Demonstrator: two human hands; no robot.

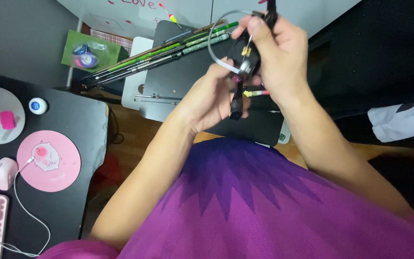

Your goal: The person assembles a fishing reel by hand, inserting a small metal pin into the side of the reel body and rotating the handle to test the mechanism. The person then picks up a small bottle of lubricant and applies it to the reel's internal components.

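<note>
Work in hand: both hands meet at about 12 o'clock in the view, held up in the air above the lap and closed around a small black reel with a slim black rod handle.
Left hand: curled shut around the lower part of the handle, fingers wrapped from the 9 o'clock side.
Right hand: closed over the reel from the 3 o'clock side, thumb pressed along the top of it.
Done so far: judging by how it sits, the reel already rides against the handle, and a thin grey loop (wire or line, too fine to tell) arcs out toward 10 o'clock.
Left to do: both hands grip it, nothing is set down; a small yellow-and-pink piece pokes out under the right hand.
Long axis: the handle runs 12 to 6 o'clock, butt end pointing at 6.
Behind: a bundle of green rods lies across a black board.
At 8 o'clock: a black worktop with a pink round mat.
</note>
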